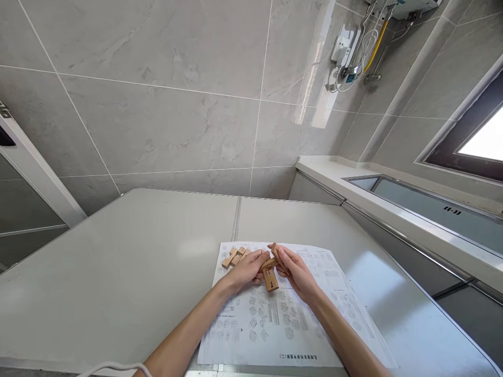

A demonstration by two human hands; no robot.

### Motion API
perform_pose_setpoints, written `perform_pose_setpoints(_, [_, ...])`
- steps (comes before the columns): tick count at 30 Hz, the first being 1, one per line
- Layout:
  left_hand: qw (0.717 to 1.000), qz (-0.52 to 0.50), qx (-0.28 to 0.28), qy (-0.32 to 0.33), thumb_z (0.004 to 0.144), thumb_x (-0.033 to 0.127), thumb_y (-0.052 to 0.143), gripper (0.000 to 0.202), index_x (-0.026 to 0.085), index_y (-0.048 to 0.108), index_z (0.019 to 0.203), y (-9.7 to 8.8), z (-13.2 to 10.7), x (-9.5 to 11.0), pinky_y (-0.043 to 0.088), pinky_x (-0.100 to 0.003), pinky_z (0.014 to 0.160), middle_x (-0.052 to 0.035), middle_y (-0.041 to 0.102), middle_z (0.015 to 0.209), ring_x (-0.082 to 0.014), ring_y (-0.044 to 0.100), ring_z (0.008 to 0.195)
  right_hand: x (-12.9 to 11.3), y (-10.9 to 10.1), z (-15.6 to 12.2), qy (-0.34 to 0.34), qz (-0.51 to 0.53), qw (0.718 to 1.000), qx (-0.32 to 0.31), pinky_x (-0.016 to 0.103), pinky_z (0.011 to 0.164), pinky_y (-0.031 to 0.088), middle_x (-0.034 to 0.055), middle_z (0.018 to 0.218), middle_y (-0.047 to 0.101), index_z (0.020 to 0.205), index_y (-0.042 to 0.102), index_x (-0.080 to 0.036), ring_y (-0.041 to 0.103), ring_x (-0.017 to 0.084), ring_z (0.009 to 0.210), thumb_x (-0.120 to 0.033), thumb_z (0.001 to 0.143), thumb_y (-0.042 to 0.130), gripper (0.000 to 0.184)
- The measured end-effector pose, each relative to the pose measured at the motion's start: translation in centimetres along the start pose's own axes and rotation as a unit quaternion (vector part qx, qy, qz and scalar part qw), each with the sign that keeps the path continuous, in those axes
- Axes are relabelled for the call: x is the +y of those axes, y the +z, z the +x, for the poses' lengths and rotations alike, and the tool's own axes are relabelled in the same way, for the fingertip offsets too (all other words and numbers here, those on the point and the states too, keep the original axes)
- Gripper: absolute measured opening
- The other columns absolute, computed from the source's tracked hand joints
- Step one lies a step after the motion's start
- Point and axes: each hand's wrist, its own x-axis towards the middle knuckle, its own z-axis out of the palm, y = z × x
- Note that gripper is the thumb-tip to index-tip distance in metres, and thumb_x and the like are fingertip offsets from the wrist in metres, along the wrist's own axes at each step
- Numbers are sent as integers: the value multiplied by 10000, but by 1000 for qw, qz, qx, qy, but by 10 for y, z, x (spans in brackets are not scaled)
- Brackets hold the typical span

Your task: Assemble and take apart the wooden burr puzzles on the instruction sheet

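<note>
My left hand [250, 266] is closed on a notched wooden puzzle block [271, 279], which hangs down with a dark mark on its face. A second wooden piece lies across the top of that block, between both hands. My right hand [295, 268] pinches another wooden puzzle piece [274, 251], tilted upright and touching the others. Fingers hide part of where the pieces meet. Just left of my left hand, several more wooden puzzle pieces [234, 256] lie in a loose cluster on a printed sheet [271, 335] with small diagrams.
The sheet rests on a pale table [157, 262] with a seam across it. A counter with a sink [432, 204] runs along the right. Tiled wall stands behind, with a socket [342, 44] and pipes at upper right. A white cable [113, 365] crosses the front edge.
</note>
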Motion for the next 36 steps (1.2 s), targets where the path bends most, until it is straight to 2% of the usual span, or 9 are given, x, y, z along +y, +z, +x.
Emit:
perform_pose_setpoints(6, [1000, 1, -29, -4, 873, 758, 647, 568, 205, 520, 871, 1, -4, 4, 176, -247, 520, 69, 410, 692, -73, 255, 533, 0, -2, -1, 15, -1, 999, -40, 281, 522, 180, -62, 664, 288, 837, 692, -206, 184, 117, 571, -750, 842, 705, 544])
perform_pose_setpoints(9, [999, 8, -38, -5, 878, 723, 670, 548, 195, 530, 840, 0, -5, 4, 184, -249, 522, 61, 416, 692, -80, 268, 547, 0, -3, -2, 21, 2, 999, -39, 268, 513, 202, -52, 660, 361, 865, 703, -204, 228, 110, 558, -756, 825, 720, 554])
perform_pose_setpoints(12, [999, 10, -45, -5, 887, 705, 673, 532, 194, 534, 848, 0, -5, 4, 171, -249, 519, 60, 410, 703, -83, 257, 554, 1, -2, -2, 19, 2, 1000, -21, 256, 527, 267, -31, 707, 467, 922, 699, -217, 323, 114, 573, -721, 814, 758, 519])
perform_pose_setpoints(15, [999, 8, -48, 1, 908, 718, 635, 536, 191, 541, 870, 2, -5, 4, 169, -251, 521, 53, 426, 726, -83, 247, 560, 4, 1, -2, 13, -2, 1000, 4, 253, 534, 302, -31, 718, 492, 897, 660, -226, 365, 119, 580, -719, 816, 757, 509])
perform_pose_setpoints(19, [999, 6, -46, 6, 907, 696, 654, 522, 185, 556, 873, 4, -7, 5, 182, -249, 520, 44, 448, 738, -83, 255, 565, 6, 7, -2, 5, -17, 999, 33, 267, 563, 385, -23, 729, 518, 943, 655, -236, 438, 144, 610, -754, 869, 674, 523])
perform_pose_setpoints(22, [999, 2, -36, 13, 895, 709, 661, 544, 189, 522, 811, 5, -7, 5, 189, -246, 518, 58, 403, 702, -83, 255, 561, 6, 10, -3, -9, -39, 997, 67, 273, 594, 417, 7, 826, 584, 978, 683, -241, 495, 164, 679, -765, 918, 596, 534])
perform_pose_setpoints(26, [999, -11, 2, 38, 890, 747, 634, 569, 200, 507, 803, 2, -3, 3, 183, -242, 515, 80, 356, 654, -81, 228, 541, 9, 9, -2, 37, -37, 997, 61, 258, 518, 331, -5, 713, 584, 961, 701, -222, 461, 143, 579, -767, 956, 527, 572])
perform_pose_setpoints(29, [997, -20, 40, 62, 893, 737, 642, 568, 194, 517, 786, -1, 1, 1, 199, -243, 522, 68, 408, 647, -77, 256, 533, 12, 6, 1, 57, -1, 998, 24, 251, 485, 271, -42, 630, 548, 981, 691, -217, 421, 116, 504, -720, 910, 659, 509])
perform_pose_setpoints(36, [990, -58, 95, 87, 890, 610, 745, 472, 186, 558, 800, 1, 1, 2, 390, -255, 668, 7, 568, 766, -125, 514, 697, 14, -2, 5, 49, 45, 998, 10, 231, 482, 199, -60, 685, 558, 998, 637, -215, 339, 60, 476, -671, 814, 800, 517])
